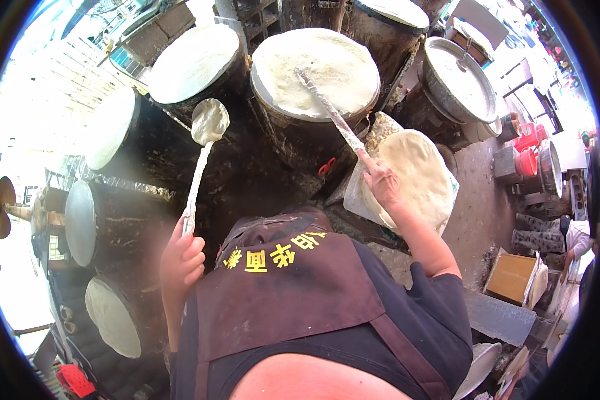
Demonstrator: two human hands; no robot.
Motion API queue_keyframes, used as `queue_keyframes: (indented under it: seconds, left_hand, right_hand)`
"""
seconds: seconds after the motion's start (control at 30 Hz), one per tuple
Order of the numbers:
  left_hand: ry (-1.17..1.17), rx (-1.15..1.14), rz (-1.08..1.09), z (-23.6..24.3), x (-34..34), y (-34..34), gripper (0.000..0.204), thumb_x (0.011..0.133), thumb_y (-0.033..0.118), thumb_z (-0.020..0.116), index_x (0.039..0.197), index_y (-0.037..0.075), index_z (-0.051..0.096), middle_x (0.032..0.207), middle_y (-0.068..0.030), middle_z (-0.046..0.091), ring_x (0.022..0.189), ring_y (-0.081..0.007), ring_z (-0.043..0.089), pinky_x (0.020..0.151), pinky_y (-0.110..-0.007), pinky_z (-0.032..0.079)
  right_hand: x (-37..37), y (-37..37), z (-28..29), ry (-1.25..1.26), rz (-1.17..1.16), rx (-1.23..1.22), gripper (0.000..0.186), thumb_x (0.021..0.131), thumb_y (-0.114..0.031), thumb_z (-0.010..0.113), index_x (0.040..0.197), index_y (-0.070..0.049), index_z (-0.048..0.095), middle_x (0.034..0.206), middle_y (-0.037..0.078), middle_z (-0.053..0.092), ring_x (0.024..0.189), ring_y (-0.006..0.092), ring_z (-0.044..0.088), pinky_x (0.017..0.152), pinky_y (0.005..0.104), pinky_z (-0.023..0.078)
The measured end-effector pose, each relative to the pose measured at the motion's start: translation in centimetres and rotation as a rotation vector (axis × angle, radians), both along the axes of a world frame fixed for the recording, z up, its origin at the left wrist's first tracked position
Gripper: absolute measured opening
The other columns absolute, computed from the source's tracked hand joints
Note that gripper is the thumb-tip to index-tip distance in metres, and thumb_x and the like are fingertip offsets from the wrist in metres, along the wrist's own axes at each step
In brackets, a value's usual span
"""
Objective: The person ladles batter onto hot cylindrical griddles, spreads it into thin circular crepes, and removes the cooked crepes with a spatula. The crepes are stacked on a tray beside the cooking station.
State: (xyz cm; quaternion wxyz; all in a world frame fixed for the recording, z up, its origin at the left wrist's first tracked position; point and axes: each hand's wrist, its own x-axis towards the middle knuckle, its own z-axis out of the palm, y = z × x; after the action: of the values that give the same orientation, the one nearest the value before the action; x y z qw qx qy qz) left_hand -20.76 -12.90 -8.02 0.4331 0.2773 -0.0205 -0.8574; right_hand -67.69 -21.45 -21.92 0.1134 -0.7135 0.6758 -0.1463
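My left hand (182, 257) is closed around the pale, batter-coated handle of a ladle (210, 122). The ladle's round bowl is raised beside the dark drum stoves and has a wet, whitish coating. In my right hand (382, 183) is a long flour-smeared stick (333, 115), slanting away from me. Its far end rests on a round sheet of creamy batter (283, 63), which covers the top of the drum stove (293, 137) in front. Just under my right hand lies a stack of round pale flatbreads (417, 170) on a whitish board.
Further drum stoves with pale round tops (195, 63) curve around my left side. A metal basin of white batter (459, 83) stands at the far right. Beyond it are red plastic baskets (528, 150) and a wooden-fronted box (511, 278). A fan (0, 207) is at the left edge.
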Motion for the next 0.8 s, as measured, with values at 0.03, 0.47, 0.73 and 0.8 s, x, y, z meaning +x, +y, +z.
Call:
queue_keyframes:
  seconds: [0.03, 0.47, 0.73, 0.8]
  left_hand:
    - [0.017, 0.004, 0.005, 0.0, -0.1, 0.0, 0.051, 0.102, 0.016, 0.033, 0.148, 0.036, 0.024, 0.072, 0.0009, 0.035, 0.052, -0.0082, 0.035, 0.040, -0.024, 0.029]
    - [0.004, 0.052, 0.032, 0.2, -0.5, -0.2, 0.048, 0.104, 0.014, 0.029, 0.148, 0.031, 0.021, 0.067, -0.0028, 0.036, 0.042, -0.0103, 0.033, 0.032, -0.026, 0.030]
    - [-0.032, 0.076, 0.067, 0.2, -0.5, 0.2, 0.047, 0.104, 0.013, 0.029, 0.147, 0.031, 0.024, 0.066, -0.0022, 0.034, 0.041, -0.0101, 0.032, 0.031, -0.026, 0.031]
    - [-0.019, 0.086, 0.079, 0.1, -0.4, 0.1, 0.047, 0.104, 0.014, 0.029, 0.147, 0.031, 0.024, 0.066, -0.0021, 0.034, 0.041, -0.0102, 0.032, 0.031, -0.026, 0.031]
  right_hand:
    - [-0.1, 0.0, -0.1, -0.003, 0.002, -0.009, 0.063, 0.083, -0.011, 0.065, 0.141, -0.026, 0.046, 0.090, 0.018, 0.059, 0.080, 0.0364, 0.062, 0.074, 0.0444, 0.050]
    - [1.3, -3.2, -0.5, 0.128, -0.120, -0.060, 0.057, 0.085, -0.010, 0.060, 0.137, -0.029, 0.048, 0.085, 0.017, 0.059, 0.077, 0.0355, 0.064, 0.069, 0.0440, 0.053]
    - [1.2, -0.8, 1.5, -0.078, -0.010, -0.128, 0.055, 0.084, -0.017, 0.066, 0.137, -0.027, 0.051, 0.081, 0.017, 0.061, 0.079, 0.0355, 0.063, 0.071, 0.0442, 0.051]
    - [0.8, -0.6, 1.3, -0.035, 0.007, -0.113, 0.055, 0.084, -0.019, 0.066, 0.137, -0.027, 0.051, 0.081, 0.017, 0.061, 0.078, 0.0355, 0.063, 0.071, 0.0442, 0.050]
